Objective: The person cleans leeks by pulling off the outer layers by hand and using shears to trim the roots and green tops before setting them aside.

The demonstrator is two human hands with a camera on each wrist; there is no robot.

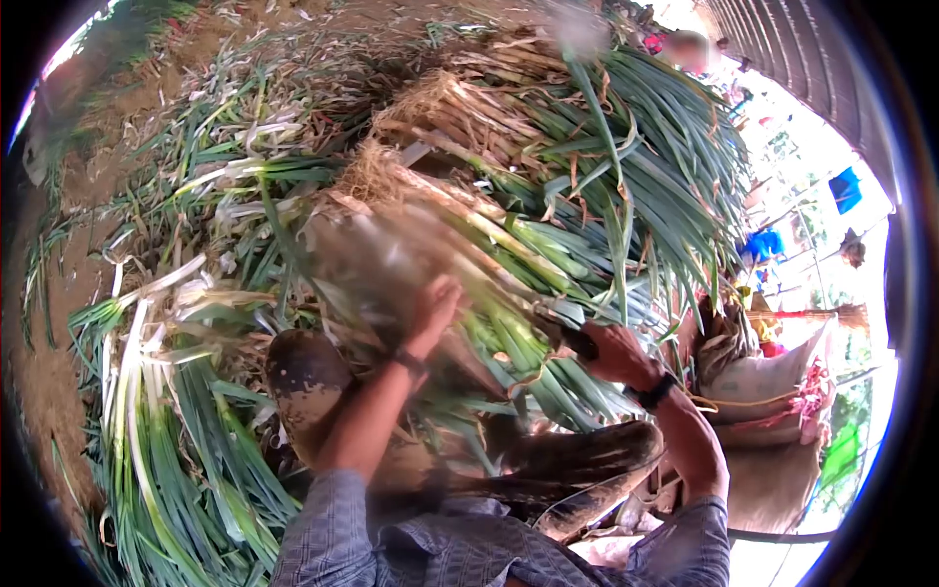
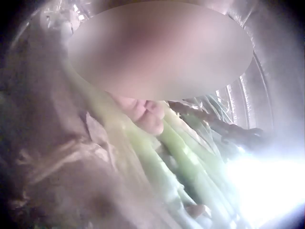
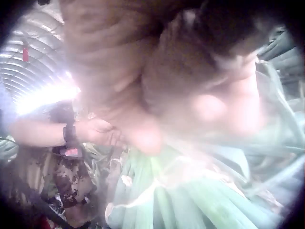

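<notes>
My left hand (image 1: pixel 435 311) grips a few green onions (image 1: pixel 509 342), its fingers curled over the pale stalks; the root end is blurred. In the left wrist view, fingertips (image 2: pixel 150 117) lie bent around the green onion stalks (image 2: pixel 157 162). To the right, my right hand (image 1: pixel 621 354) holds a dark-handled knife (image 1: pixel 579 342) just over the green leaves. Much of the right wrist view is taken up by the near right hand (image 3: pixel 147 86), with green leaves (image 3: pixel 162 195) fanned out below it. Both wrists wear dark bands.
A large heap of green onions (image 1: pixel 646 147) with brown roots lies ahead. Stripped green onions (image 1: pixel 147 391) are piled at the left, beside scattered peelings (image 1: pixel 245 127). Brown-stained boots (image 1: pixel 308 382) are close below the hands. Filled sacks (image 1: pixel 763 391) stand at the right.
</notes>
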